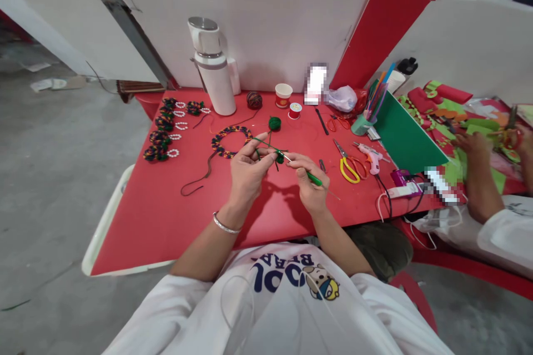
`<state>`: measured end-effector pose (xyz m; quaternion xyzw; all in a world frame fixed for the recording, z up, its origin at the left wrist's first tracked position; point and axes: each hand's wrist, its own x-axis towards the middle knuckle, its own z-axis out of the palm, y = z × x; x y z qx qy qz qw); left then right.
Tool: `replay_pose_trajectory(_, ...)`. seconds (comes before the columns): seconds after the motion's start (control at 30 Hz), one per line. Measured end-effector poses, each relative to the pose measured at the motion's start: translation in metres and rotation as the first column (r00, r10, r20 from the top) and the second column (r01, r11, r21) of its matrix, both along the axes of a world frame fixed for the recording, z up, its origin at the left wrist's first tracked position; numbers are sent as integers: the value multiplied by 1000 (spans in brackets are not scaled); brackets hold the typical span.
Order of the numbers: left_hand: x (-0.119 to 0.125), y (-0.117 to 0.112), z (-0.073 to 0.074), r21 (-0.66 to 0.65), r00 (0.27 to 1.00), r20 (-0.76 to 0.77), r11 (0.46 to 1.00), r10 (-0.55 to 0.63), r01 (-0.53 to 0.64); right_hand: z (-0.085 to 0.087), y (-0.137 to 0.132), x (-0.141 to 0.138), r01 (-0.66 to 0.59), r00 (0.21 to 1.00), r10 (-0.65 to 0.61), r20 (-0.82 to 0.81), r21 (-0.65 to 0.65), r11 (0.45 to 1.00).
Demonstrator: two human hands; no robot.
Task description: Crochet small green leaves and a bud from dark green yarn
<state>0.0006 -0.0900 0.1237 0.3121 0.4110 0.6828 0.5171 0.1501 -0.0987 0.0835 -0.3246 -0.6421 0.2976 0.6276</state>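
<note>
My right hand grips a crochet hook with a green handle, its metal tip at a small piece of green crochet. Thumb and fingers of my left hand pinch that piece, and green yarn runs over the raised index finger. The strand leads toward a small ball of green yarn just beyond my hands. Left of them lies a multicoloured crocheted ring with a long dark tail of yarn.
Dark crocheted bunches with white bead loops line the left. Behind stand a white thermos, brown yarn ball and paper cup. Yellow-handled scissors and a pink glue gun lie right. A co-worker's hands handle green pieces beyond a green divider.
</note>
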Motion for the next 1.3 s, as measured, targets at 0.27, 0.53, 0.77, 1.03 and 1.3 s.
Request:
replay_pose_trajectory(0.27, 2, 0, 0, -13, 997, 54, 999, -49, 50, 2, -1, 3, -18, 999, 19, -27, 30, 999)
replay_pose_trajectory(0.53, 4, 2, -1, -9, 993, 73, 996, -92, 93, 3, -2, 8, -34, 999, 35, -23, 33, 999)
replay_pose_trajectory(0.77, 6, 1, 0, -13, 991, 77, 994, -107, 108, 5, -1, 10, 11, 1000, -12, 12, 19, 1000)
replay_pose_trajectory(1.03, 8, 2, -2, -54, 992, 77, 993, -103, 108, 1, 1, 9, 17, 999, -14, -43, 52, 998)
replay_pose_trajectory(1.3, 6, 2, -3, -23, 990, 68, 992, -126, 128, 1, 4, 14, 24, 998, -29, 60, 85, 996)
